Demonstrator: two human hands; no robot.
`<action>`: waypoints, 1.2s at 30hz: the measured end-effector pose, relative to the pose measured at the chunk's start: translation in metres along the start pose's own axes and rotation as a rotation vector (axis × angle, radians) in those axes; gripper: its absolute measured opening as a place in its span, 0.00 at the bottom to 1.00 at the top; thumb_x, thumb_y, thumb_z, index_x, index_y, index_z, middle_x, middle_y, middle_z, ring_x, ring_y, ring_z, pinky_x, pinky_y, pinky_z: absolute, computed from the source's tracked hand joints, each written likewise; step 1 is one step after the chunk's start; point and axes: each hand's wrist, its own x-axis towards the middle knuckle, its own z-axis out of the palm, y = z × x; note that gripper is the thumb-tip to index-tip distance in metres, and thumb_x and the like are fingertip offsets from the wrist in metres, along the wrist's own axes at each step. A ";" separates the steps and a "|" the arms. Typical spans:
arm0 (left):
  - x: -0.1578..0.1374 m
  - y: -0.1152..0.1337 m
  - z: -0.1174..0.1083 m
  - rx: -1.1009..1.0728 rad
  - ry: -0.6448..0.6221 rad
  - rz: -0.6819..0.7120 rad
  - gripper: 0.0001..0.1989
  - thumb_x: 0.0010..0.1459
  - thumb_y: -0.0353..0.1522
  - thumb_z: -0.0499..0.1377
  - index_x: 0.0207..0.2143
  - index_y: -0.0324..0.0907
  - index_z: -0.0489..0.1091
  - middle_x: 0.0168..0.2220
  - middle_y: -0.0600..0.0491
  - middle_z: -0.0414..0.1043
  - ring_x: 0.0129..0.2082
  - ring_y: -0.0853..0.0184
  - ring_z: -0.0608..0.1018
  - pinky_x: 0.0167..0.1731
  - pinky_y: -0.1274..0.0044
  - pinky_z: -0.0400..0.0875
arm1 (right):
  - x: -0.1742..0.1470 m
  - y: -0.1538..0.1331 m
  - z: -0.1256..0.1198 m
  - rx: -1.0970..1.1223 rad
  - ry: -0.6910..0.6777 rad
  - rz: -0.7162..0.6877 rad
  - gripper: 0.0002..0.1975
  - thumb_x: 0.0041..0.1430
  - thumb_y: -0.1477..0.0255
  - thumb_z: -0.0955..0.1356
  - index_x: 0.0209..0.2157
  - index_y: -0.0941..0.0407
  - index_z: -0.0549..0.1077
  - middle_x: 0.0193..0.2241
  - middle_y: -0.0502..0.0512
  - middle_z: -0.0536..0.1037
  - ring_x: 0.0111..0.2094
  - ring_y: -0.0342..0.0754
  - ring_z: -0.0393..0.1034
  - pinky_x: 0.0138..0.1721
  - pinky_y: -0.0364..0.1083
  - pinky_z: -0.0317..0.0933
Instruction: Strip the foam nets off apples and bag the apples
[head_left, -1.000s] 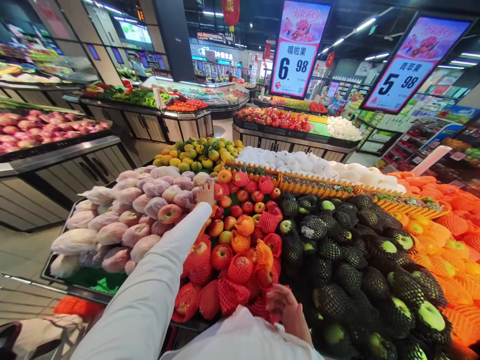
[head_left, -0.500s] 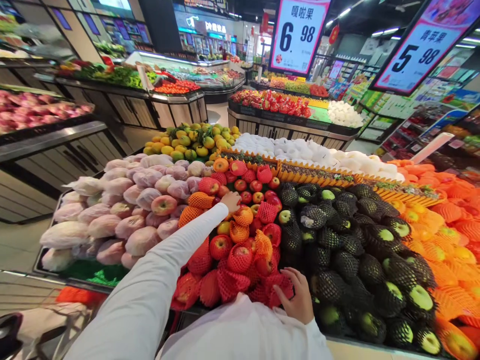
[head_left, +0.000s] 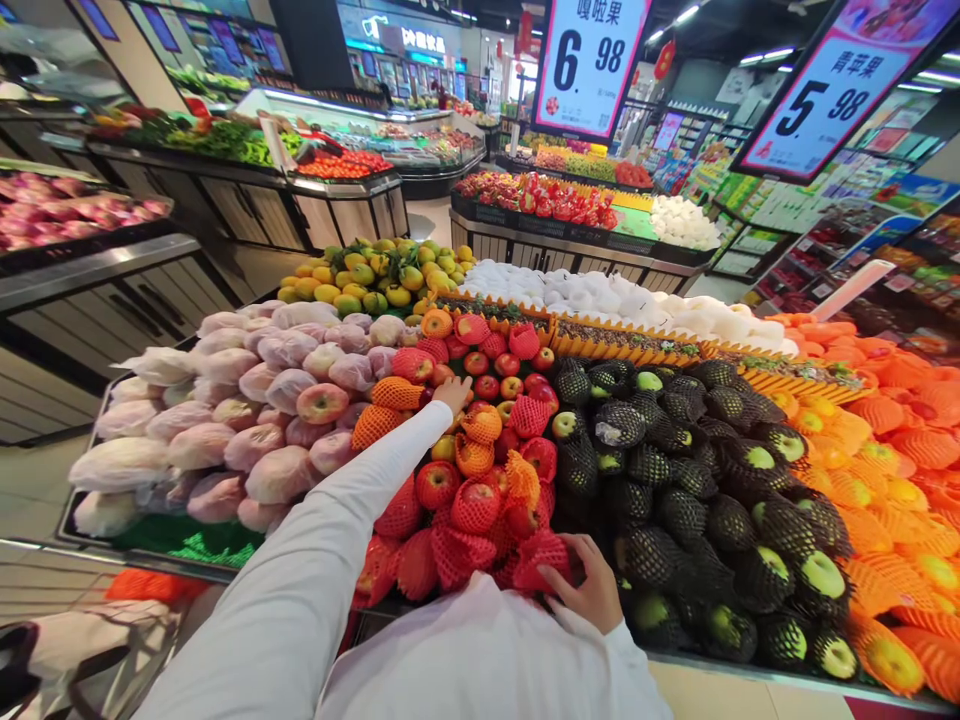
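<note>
My left hand (head_left: 452, 393) reaches over the pile to the back part of the red apples, fingers stretched out and touching down beside a bare red apple (head_left: 442, 373). Its fingertips are small and partly hidden. My right hand (head_left: 594, 588) is at the near edge of the pile. Its thumb and fingers are spread and curved, with the thumb touching an apple in a red foam net (head_left: 541, 560). Around both hands lie red apples, some bare like the apple (head_left: 437, 485), some in red nets, some in orange foam nets (head_left: 475, 457).
Paper-wrapped pinkish fruit (head_left: 279, 478) lies to the left, green apples in black nets (head_left: 679, 520) to the right. Orange-netted fruit (head_left: 892, 500) is farther right. Behind run yellow fence strips (head_left: 622, 340). Price signs (head_left: 592, 65) hang above; a cart (head_left: 82, 560) stands lower left.
The view has shifted slightly. My left hand has moved a little left among the apples. The red-netted apple at my right hand has shifted left, leaving more room between thumb and fingers.
</note>
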 end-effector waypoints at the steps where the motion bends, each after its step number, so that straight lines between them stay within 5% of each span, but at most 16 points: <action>1: -0.002 0.002 -0.002 -0.023 0.035 -0.012 0.26 0.54 0.27 0.62 0.54 0.35 0.60 0.51 0.36 0.65 0.55 0.49 0.66 0.53 0.61 0.63 | -0.001 -0.003 -0.001 0.046 0.013 -0.017 0.18 0.49 0.65 0.73 0.42 0.55 0.75 0.40 0.58 0.76 0.38 0.54 0.73 0.38 0.50 0.69; 6: -0.025 0.013 -0.026 -0.213 0.280 -0.059 0.25 0.64 0.36 0.53 0.59 0.34 0.52 0.58 0.35 0.58 0.60 0.51 0.61 0.59 0.60 0.57 | -0.006 -0.008 -0.003 0.241 0.189 0.004 0.18 0.52 0.68 0.72 0.45 0.56 0.73 0.42 0.59 0.76 0.41 0.53 0.72 0.41 0.50 0.69; 9: -0.057 0.032 -0.043 -0.866 0.363 -0.087 0.24 0.65 0.43 0.50 0.57 0.37 0.54 0.55 0.40 0.62 0.53 0.59 0.70 0.51 0.66 0.68 | -0.007 -0.005 -0.001 0.388 0.272 0.073 0.20 0.54 0.66 0.72 0.47 0.56 0.70 0.43 0.60 0.76 0.42 0.52 0.73 0.42 0.50 0.70; 12: -0.106 0.060 -0.059 -1.558 0.006 -0.088 0.31 0.58 0.54 0.53 0.51 0.37 0.62 0.43 0.45 0.71 0.38 0.62 0.77 0.36 0.71 0.74 | -0.003 -0.004 0.002 0.471 0.295 0.109 0.21 0.54 0.65 0.72 0.48 0.56 0.70 0.44 0.60 0.76 0.42 0.51 0.73 0.42 0.50 0.71; 14: -0.142 0.081 -0.066 -1.736 -0.232 -0.070 0.33 0.53 0.55 0.58 0.46 0.36 0.66 0.38 0.45 0.74 0.34 0.63 0.78 0.31 0.75 0.74 | 0.001 -0.007 0.005 0.496 0.291 0.116 0.22 0.52 0.64 0.73 0.47 0.56 0.70 0.44 0.60 0.77 0.42 0.51 0.73 0.43 0.51 0.71; 17: -0.187 0.109 -0.068 -1.833 -0.421 -0.066 0.31 0.49 0.53 0.63 0.44 0.37 0.68 0.36 0.47 0.75 0.32 0.64 0.79 0.28 0.78 0.72 | 0.005 -0.017 0.007 0.604 0.243 0.121 0.22 0.51 0.65 0.74 0.47 0.54 0.71 0.44 0.59 0.78 0.43 0.52 0.74 0.44 0.51 0.71; 22: -0.222 0.138 -0.050 -1.899 -0.539 -0.175 0.33 0.46 0.50 0.67 0.49 0.41 0.65 0.37 0.50 0.76 0.31 0.64 0.79 0.25 0.78 0.70 | -0.001 -0.032 0.001 0.924 0.142 0.107 0.23 0.50 0.68 0.73 0.50 0.49 0.70 0.53 0.57 0.72 0.47 0.53 0.73 0.45 0.52 0.71; 27: -0.233 0.148 -0.034 -2.094 -0.709 -0.242 0.30 0.50 0.54 0.61 0.41 0.36 0.70 0.34 0.46 0.77 0.29 0.63 0.79 0.22 0.80 0.65 | -0.007 -0.031 -0.003 1.003 0.090 0.061 0.17 0.52 0.71 0.69 0.46 0.49 0.72 0.51 0.56 0.75 0.48 0.54 0.72 0.44 0.52 0.70; 32: -0.245 0.148 -0.026 -2.309 -0.827 -0.350 0.26 0.51 0.50 0.61 0.41 0.36 0.72 0.35 0.47 0.77 0.30 0.64 0.79 0.25 0.80 0.66 | -0.004 -0.025 0.004 0.872 0.178 0.020 0.20 0.48 0.72 0.74 0.44 0.52 0.70 0.49 0.58 0.74 0.47 0.51 0.72 0.49 0.52 0.66; 36: -0.251 0.145 -0.018 -2.385 -0.787 -0.360 0.21 0.51 0.44 0.64 0.40 0.37 0.73 0.35 0.48 0.77 0.33 0.63 0.79 0.26 0.79 0.67 | 0.000 -0.021 0.006 0.827 0.350 0.031 0.20 0.40 0.74 0.77 0.33 0.53 0.66 0.40 0.54 0.73 0.40 0.47 0.70 0.40 0.45 0.66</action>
